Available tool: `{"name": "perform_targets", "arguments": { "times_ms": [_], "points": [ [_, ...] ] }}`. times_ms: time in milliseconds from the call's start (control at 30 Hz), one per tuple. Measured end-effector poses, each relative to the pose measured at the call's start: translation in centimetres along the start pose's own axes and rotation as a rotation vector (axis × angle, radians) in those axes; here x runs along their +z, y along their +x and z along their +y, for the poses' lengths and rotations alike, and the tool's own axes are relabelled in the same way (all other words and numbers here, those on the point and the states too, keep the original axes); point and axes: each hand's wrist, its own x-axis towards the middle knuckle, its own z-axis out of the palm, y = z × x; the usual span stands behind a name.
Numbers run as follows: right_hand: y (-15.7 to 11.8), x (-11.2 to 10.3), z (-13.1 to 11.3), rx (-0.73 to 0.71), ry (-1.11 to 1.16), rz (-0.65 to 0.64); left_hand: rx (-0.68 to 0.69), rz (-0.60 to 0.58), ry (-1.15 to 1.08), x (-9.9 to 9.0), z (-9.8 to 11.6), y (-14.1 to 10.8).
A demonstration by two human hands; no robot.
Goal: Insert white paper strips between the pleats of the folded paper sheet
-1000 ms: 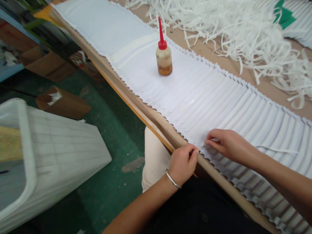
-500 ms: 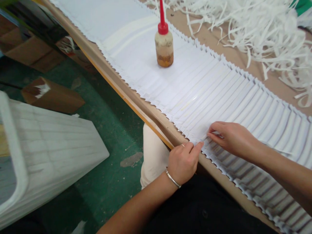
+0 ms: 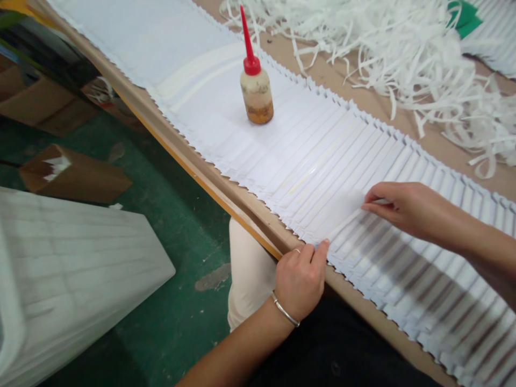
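Benchtop paper (image 3: 306,177): right hand (image 3: 407,209) farther from left hand (image 3: 300,282).

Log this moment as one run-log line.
left hand: fingertips at serrated edge of pleated white sheet | right hand: pinching a pleat | squeeze bottle: upright on sheet, red nozzle | white strips: heaped beyond sheet

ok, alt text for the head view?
The right hand pinches a fold of a long pleated white paper strip while the left hand, wearing a bangle, holds its serrated edge. A red-nozzled glue bottle stands on the strip.
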Motion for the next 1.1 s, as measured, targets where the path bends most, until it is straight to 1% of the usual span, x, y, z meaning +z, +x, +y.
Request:
{"name": "perform_targets", "arguments": {
  "times_ms": [100, 167, 233, 367, 567, 700, 800, 933, 1033, 1100],
  "points": [
    [0.9, -2.1, 2.5, 0.086, -0.023, 0.085, 0.013, 0.028, -0.001, 0.0, -0.2, 0.0],
    [1.5, -2.7, 3.4, 0.130, -0.050, 0.122, 0.018, 0.035, -0.004, 0.0, -0.3, -0.1],
    [2.2, -2.7, 3.9, 0.148, -0.073, 0.118, 0.018, 0.033, -0.007, 0.0, -0.3, -0.1],
    [3.2, -1.9, 4.4, 0.140, -0.079, 0.089, 0.016, 0.035, -0.020, 0.0, -0.3, -0.1],
    [3.6, -1.3, 4.8, 0.115, -0.072, 0.101, 0.010, 0.033, -0.052, 0.2, -0.5, -0.1],
    [3.8, -1.3, 4.8, 0.122, -0.073, 0.067, 0.010, 0.026, -0.066, 0.2, -0.6, -0.2],
    [4.1, -1.7, 5.4, 0.143, -0.095, 0.051, 0.012, 0.030, -0.075, 0.2, -0.6, -0.2],
    [4.8, -3.6, 8.3, 0.143, -0.102, 0.084, 0.019, 0.047, -0.086, 0.1, -0.7, -0.1],
    [5.6, -5.3, 11.0, 0.150, -0.093, 0.144, 0.028, 0.077, -0.091, 0.0, -0.8, 0.1],
    [6.1, -6.0, 12.5, 0.157, -0.090, 0.180, 0.038, 0.102, -0.095, 0.0, -0.8, 0.2]
  ]
}}
